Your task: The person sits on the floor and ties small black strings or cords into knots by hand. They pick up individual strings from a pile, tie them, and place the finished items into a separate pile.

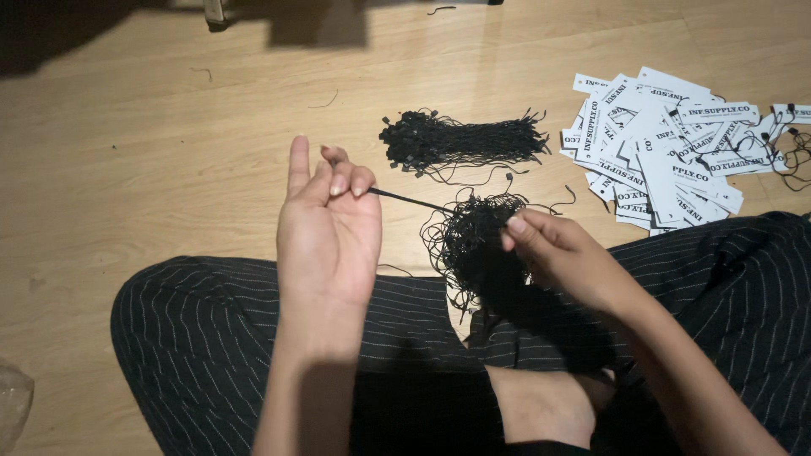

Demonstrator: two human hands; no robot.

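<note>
A single black cord [410,200] is stretching taut between the two hands, running from the tangle [477,245] up and to the left. The left hand [328,228] is holding its far end: palm turned up, three fingers curled in and pressing the cord's tip against the thumb, while the forefinger is pointing straight up and free. The right hand [562,253] is sitting at the right edge of the tangle, its fingers [517,226] closing together into the loose black cords, though whether they are pinching one cord or a clump is too dark to tell.

The tangle is lying on the wooden floor [127,169] just in front of the person's crossed legs [203,329], which are wearing dark pinstriped trousers; a bare foot [549,401] is showing below the tangle, between the knees.

Beyond the tangle, a little further from the person, a neater bundle [460,139] of black cords with small square ends is lying sideways on the floor. To the right of the tangle, and well apart from the bundle, a heap of white printed tags [667,152] is spreading out, some of them already carrying black cords. A few stray threads are lying on the floor to the upper left of the tangle, near a dark shadow along the top edge
</note>
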